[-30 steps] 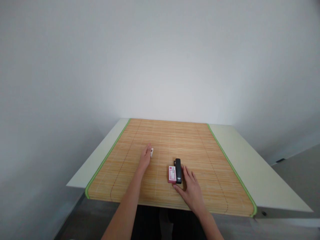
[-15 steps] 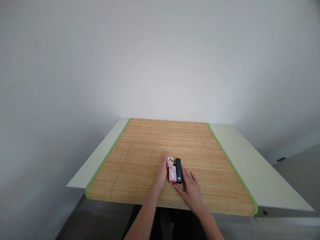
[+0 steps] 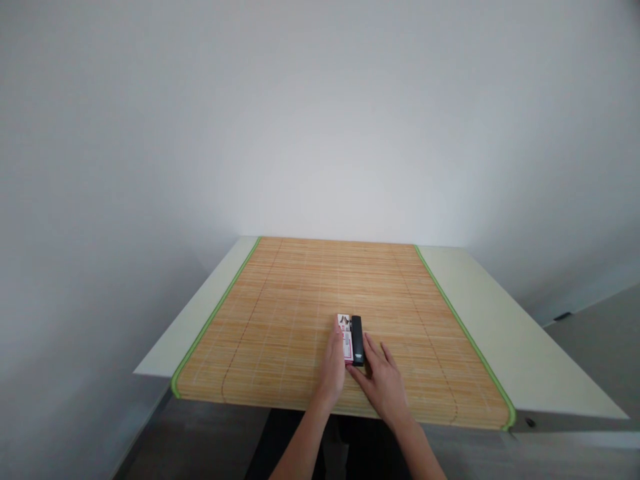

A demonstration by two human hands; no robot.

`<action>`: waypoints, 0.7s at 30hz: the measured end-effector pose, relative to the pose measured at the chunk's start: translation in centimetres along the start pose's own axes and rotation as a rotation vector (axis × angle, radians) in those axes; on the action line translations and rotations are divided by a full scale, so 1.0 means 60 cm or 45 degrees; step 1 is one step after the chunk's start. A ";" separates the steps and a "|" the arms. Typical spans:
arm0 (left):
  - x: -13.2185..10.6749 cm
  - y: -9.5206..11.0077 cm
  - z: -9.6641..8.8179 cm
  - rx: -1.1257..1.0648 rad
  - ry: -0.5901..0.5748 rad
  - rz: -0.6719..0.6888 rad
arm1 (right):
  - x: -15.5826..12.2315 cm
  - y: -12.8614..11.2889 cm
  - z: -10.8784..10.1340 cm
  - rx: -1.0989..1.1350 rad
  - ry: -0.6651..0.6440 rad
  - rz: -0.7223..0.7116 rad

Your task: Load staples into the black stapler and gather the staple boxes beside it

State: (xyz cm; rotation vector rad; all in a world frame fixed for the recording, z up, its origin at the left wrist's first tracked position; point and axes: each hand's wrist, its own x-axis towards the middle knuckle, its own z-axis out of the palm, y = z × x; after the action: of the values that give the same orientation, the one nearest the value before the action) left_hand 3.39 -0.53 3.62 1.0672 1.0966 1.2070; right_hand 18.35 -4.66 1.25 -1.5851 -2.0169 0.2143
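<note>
A black stapler [image 3: 357,341] lies lengthwise on the bamboo mat [image 3: 320,280] near its front edge. Along its left side are two small white-and-red boxes: a nearer box with a red border [image 3: 348,348] and a farther box with a dark picture on top [image 3: 344,320]. My left hand [image 3: 333,367] rests on edge against the boxes' left side, fingers stretched forward and partly covering them. My right hand [image 3: 384,383] has its fingers spread, fingertips by the stapler's right side and thumb at the near end of the boxes.
The mat has green edging and lies over a white table [image 3: 510,320], which shows at both sides. A pale wall [image 3: 320,133] stands behind the table. My dark-clothed legs are below the front edge.
My left hand has shifted right and slightly toward me, now overlapping the boxes. The farther box sits a little more to the right, closer to the stapler. My right hand has barely moved.
</note>
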 end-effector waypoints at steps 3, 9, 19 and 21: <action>-0.017 -0.008 0.009 0.030 0.039 0.008 | 0.000 0.002 0.001 0.008 -0.014 0.002; -0.028 -0.021 -0.002 0.044 0.077 -0.039 | -0.002 0.000 0.003 0.015 0.015 0.010; -0.044 -0.019 0.004 0.023 0.094 -0.084 | -0.002 0.001 0.005 0.077 0.044 0.011; -0.048 -0.017 0.011 0.019 0.107 -0.085 | -0.003 0.003 0.007 0.095 0.055 0.020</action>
State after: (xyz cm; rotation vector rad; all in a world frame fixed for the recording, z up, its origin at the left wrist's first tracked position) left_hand 4.09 -3.47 2.90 0.9910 1.1988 1.2014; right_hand 18.30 -4.68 0.76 -1.5467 -1.9417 0.2566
